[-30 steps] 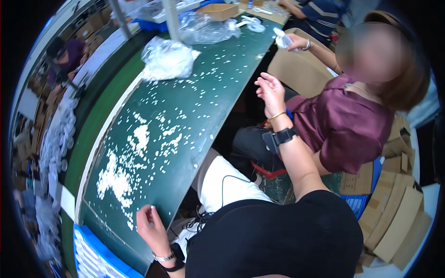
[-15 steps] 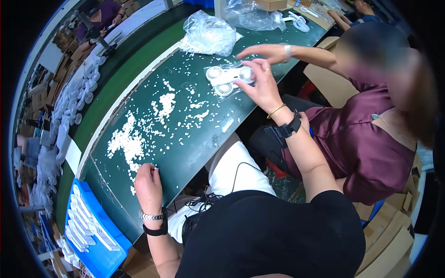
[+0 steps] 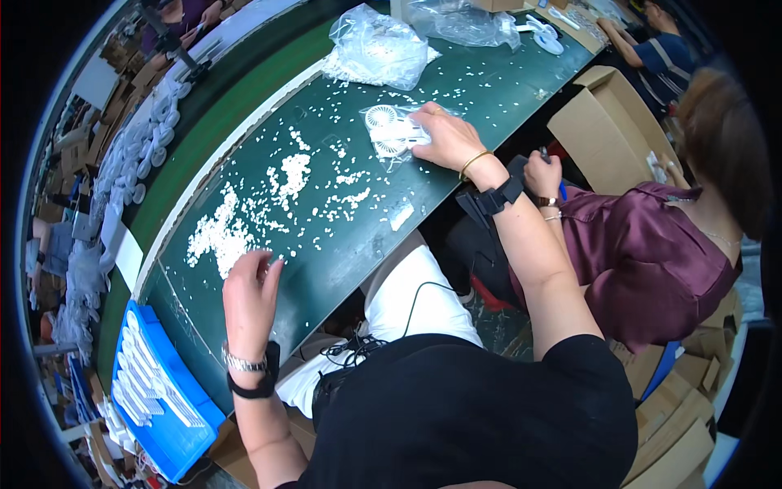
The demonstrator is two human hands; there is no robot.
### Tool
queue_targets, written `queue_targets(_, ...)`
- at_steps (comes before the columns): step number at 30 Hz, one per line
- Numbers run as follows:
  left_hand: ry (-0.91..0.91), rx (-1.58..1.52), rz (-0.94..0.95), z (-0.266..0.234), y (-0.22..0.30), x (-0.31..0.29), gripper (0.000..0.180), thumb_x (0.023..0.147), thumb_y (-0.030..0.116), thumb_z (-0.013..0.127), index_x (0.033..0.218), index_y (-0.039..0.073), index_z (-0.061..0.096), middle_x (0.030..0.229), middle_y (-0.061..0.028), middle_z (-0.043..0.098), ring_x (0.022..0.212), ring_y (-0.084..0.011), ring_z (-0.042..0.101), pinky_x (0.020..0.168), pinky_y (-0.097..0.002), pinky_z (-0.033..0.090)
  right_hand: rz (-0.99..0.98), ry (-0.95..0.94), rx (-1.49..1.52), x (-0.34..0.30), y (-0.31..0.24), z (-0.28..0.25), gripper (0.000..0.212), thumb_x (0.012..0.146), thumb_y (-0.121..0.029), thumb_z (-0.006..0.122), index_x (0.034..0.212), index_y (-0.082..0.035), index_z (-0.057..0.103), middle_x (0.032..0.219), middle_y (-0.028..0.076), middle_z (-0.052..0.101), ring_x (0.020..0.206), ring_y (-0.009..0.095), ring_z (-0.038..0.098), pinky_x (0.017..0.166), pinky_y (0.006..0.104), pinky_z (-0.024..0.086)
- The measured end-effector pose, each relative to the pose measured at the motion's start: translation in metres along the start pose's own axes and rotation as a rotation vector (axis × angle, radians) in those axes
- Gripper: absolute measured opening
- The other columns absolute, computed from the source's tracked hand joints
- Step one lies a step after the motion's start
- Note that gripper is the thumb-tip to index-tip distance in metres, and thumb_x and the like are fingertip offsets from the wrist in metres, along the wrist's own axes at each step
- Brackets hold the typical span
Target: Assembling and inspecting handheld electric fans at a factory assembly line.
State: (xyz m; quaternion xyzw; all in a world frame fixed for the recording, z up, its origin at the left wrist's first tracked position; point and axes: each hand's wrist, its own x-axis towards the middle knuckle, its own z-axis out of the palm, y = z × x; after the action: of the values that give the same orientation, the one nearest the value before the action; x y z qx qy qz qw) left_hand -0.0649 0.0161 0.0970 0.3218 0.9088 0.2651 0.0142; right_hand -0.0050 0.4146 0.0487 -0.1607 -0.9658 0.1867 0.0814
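Note:
My right hand [image 3: 448,140] lies over the right end of a few small white fans [image 3: 393,130] in a clear plastic bag, its fingers curled on them. Two round ribbed fan heads show; my fingers cover the rest. At the left, my left hand [image 3: 251,295] hovers at the near side of a pile of small white pieces [image 3: 218,235]. Its thumb and fingertips are apart, and I see nothing held between them. More of these pieces [image 3: 293,175] lie scattered over the dark green tabletop [image 3: 326,273].
A blue tray [image 3: 175,447] with white handle-like parts [image 3: 147,379] stands at the lower left. Beyond is a clear bag of white pieces [image 3: 379,49]. To my right, a co-worker in a maroon top [image 3: 627,236] sits near an open cardboard box [image 3: 607,118].
My right hand has closed over the right end of the bagged fans. My left hand has risen slightly, its fingers parting. The co-worker's hand has withdrawn from above the table.

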Motion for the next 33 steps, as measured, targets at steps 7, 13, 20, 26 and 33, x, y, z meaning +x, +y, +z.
queue_targets(7, -0.183, -0.104, 0.219, 0.046, 0.04, 0.113, 0.047, 0.091, 0.019, 0.075, 0.133, 0.002, 0.062, 0.109, -0.0199, 0.072, 0.09, -0.0314, 0.07, 0.082, -0.039, 0.056, -0.187, 0.16, 0.183, 0.002, -0.011, 0.024, 0.031, 0.087, -0.018, 0.07, 0.117, -0.008, 0.066, 0.119, 0.006, 0.065, 0.104, 0.033, 0.067, 0.086, 0.0427, 0.054)
queue_targets(13, -0.239, -0.043, 0.295, 0.096, 0.063, 0.182, 0.064, 0.087, 0.021, 0.08, 0.143, 0.005, 0.054, 0.112, -0.0216, 0.072, 0.088, -0.0266, 0.072, 0.08, -0.037, 0.057, -0.146, 0.322, 0.457, 0.01, -0.003, 0.043, 0.015, 0.092, -0.013, 0.067, 0.105, -0.005, 0.066, 0.104, 0.008, 0.065, 0.088, 0.027, 0.067, 0.077, 0.0379, 0.053)
queue_targets(20, -0.284, -0.336, 0.015, 0.125, 0.055, 0.214, 0.054, 0.084, 0.011, 0.08, 0.133, 0.0, 0.06, 0.099, -0.0164, 0.075, 0.084, -0.0227, 0.074, 0.076, -0.0354, 0.059, -0.14, 0.339, 0.62, 0.018, 0.002, 0.044, 0.02, 0.091, -0.015, 0.073, 0.106, -0.003, 0.068, 0.1, 0.007, 0.063, 0.073, 0.016, 0.059, 0.071, 0.0314, 0.051)
queue_targets(26, -0.276, -0.419, -0.054, 0.115, 0.045, 0.227, 0.028, 0.092, 0.009, 0.073, 0.116, -0.002, 0.065, 0.083, -0.0045, 0.07, 0.069, -0.0098, 0.065, 0.061, -0.0252, 0.053, -0.213, 0.342, 0.49, 0.001, -0.011, 0.025, 0.052, 0.086, -0.026, 0.08, 0.132, -0.011, 0.061, 0.125, 0.011, 0.059, 0.087, 0.025, 0.067, 0.08, 0.0372, 0.055)
queue_targets(33, -0.203, -0.552, -0.085, 0.077, 0.055, 0.226, 0.015, 0.094, 0.012, 0.073, 0.099, 0.0, 0.067, 0.082, -0.0011, 0.068, 0.072, -0.0084, 0.064, 0.064, -0.0239, 0.053, -0.139, 0.387, 0.064, -0.004, 0.001, 0.027, 0.087, 0.078, -0.039, 0.085, 0.153, -0.022, 0.044, 0.148, 0.013, 0.048, 0.109, 0.039, 0.066, 0.091, 0.0458, 0.056)
